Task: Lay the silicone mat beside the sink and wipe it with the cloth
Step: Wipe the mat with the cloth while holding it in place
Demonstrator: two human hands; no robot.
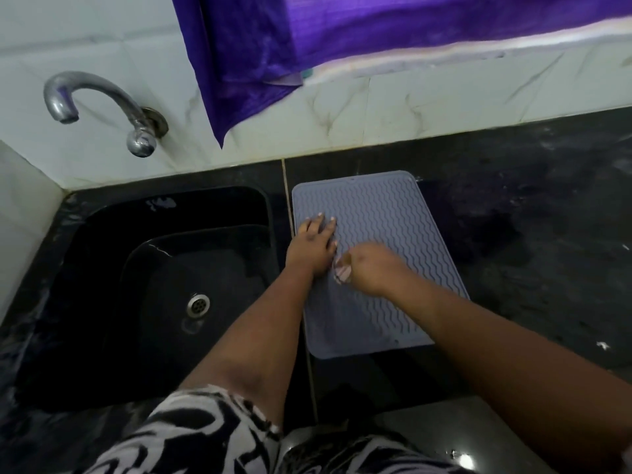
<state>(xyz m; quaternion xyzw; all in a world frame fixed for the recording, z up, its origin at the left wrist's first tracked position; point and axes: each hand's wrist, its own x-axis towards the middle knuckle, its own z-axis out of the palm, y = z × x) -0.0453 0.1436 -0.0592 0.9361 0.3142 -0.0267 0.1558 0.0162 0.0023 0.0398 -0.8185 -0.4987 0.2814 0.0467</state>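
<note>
A dark, glossy stone surface [513,234] runs along a wall of pale marbled tile [410,107], with a second tiled wall closing the left corner. A purple curtain [273,35] hangs down over the far wall. Set into the surface on the left is a black sink [102,268] with a round metal drain [198,304], and a curved chrome tap [102,104] juts from the wall above it.

Just right of the sink lies the grey mat [386,217], flat, its ribbed wavy face up. Its long axis runs from near to far, leaning slightly left at the far end; its short edges face the wall and the person.

The left hand [313,246] lies flat with fingers spread on the mat's left side. The right hand [372,268] is curled around a small bunched cloth [342,270], pressed to the mat just beside the left hand. A black-and-white patterned garment [191,436] fills the near edge.
</note>
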